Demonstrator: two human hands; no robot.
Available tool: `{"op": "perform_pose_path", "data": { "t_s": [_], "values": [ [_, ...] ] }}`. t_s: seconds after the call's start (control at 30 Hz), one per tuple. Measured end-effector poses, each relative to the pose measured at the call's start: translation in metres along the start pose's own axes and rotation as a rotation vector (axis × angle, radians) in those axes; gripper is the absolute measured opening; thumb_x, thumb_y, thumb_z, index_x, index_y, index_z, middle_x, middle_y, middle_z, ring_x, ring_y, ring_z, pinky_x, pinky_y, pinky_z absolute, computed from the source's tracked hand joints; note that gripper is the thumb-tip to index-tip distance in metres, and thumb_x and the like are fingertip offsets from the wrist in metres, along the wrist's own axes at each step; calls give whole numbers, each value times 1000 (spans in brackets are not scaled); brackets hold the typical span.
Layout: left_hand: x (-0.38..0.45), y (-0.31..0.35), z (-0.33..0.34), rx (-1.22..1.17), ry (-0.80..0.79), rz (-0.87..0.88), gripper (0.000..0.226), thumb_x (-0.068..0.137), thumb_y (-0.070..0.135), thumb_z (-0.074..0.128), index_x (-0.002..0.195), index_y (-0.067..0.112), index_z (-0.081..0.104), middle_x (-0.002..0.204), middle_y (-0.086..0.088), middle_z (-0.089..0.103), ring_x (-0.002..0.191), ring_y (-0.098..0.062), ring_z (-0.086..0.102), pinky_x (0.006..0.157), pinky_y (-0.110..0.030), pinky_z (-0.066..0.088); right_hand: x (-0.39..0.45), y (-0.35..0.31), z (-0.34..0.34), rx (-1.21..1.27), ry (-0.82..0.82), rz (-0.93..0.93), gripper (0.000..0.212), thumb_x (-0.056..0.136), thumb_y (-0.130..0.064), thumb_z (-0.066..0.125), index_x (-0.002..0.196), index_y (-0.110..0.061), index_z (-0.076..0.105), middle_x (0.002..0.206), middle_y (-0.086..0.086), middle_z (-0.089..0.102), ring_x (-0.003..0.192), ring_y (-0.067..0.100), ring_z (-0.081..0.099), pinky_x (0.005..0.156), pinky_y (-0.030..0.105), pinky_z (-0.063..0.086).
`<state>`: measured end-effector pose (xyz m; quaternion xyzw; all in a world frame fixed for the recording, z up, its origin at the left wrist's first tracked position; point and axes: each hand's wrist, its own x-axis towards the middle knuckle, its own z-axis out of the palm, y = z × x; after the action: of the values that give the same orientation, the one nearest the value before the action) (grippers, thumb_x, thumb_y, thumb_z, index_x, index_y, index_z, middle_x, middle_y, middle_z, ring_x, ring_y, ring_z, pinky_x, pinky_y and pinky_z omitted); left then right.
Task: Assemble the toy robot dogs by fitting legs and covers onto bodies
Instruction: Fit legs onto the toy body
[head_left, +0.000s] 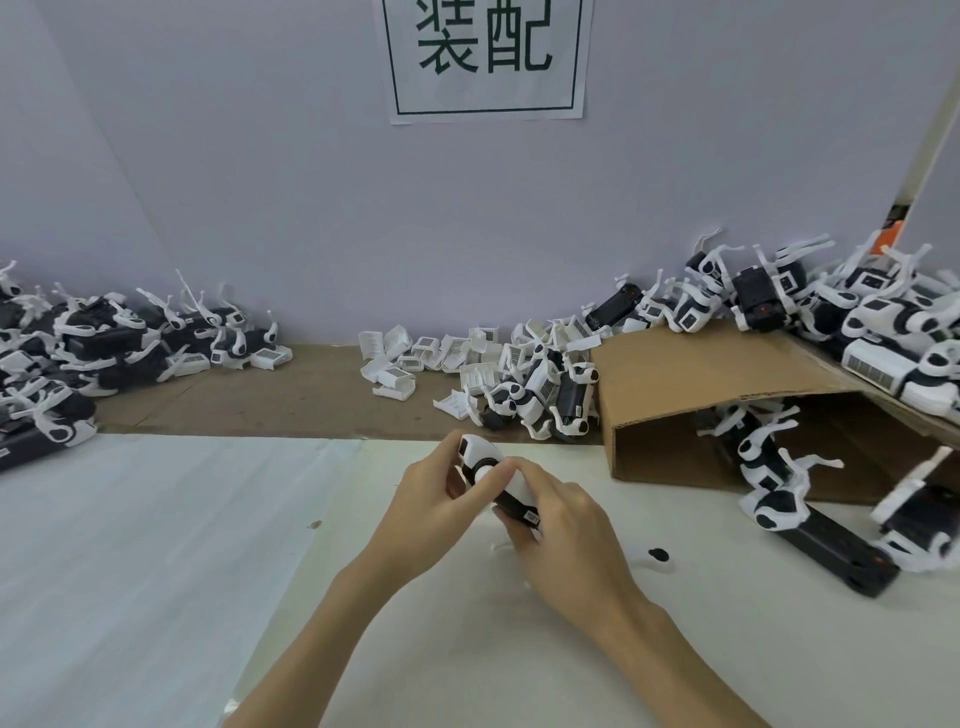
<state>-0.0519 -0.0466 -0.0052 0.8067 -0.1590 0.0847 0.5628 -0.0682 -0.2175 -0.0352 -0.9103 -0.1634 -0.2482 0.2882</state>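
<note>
— At the sheet's middle, head view: where's the work?

— Both hands meet on one dog (493, 480), lifted just off the white sheet (156, 545). The left hand (431, 499) has its fingers curled round the white front end, thumb on the round joint. The right hand (563, 525) wraps the dark rear end, fingers curled over it, so most of the body is hidden.

— Is a leg or a cover going on?

— I can't tell; the fingers hide the seam. I'd judge a white part is being pressed home at the joint.

— How to do it well?

— Keep the right hand's grip firm as the anvil, and push with the left thumb straight along the joint's axis, not at a slant. Thin white plastic will likely bend or whiten if forced crooked. Line up first, then press.

— And the next parts?

— A loose leg (655, 558) lies on the sheet at four o'clock from the hands, near enough to reach. Covers (415, 356) sit heaped at twelve o'clock against the wall. Bodies with legs are piled at ten o'clock (104, 343); dogs fill the box (691, 374) and the heap at two o'clock (883, 312).
</note>
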Motion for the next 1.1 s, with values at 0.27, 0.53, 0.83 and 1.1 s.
{"op": "perform_pose_path", "data": {
  "t_s": [0.27, 0.53, 0.83, 1.1],
  "values": [
    [-1, -8, -21, -71, -49, 109, 35, 89, 46, 65, 104, 14, 67, 95, 1, 69, 81, -20, 61, 71, -25, 47, 10, 1, -31, 888, -416, 251, 32, 110, -38, 46, 134, -28, 65, 124, -1, 73, 117, 19, 67, 103, 33, 52],
    [-1, -8, -25, 107, -187, 107, 47, 90, 58, 64, 132, 36, 66, 128, 14, 69, 121, -13, 61, 103, -30, 48, 7, 18, -38, 957, -451, 374, 25, 100, -21, 66, 122, -10, 58, 104, 9, 75, 95, 23, 69, 82, 26, 52],
    [3, -11, -33, 234, -129, 116, 28, 92, 58, 74, 110, 36, 78, 122, 17, 62, 125, -8, 52, 111, -40, 34, 9, 9, -34, 661, -131, 245, 44, 82, -23, 88, 115, -33, 60, 100, -11, 77, 104, 8, 69, 95, 24, 48],
    [3, -7, -25, -67, -35, 72, 29, 86, 52, 79, 115, 48, 76, 147, 28, 51, 140, -4, 47, 117, -45, 42, 3, 2, -27, 414, -161, 144, 72, 78, -48, 87, 139, -44, 48, 124, -26, 58, 122, -5, 52, 98, 6, 40]
  ]
}}
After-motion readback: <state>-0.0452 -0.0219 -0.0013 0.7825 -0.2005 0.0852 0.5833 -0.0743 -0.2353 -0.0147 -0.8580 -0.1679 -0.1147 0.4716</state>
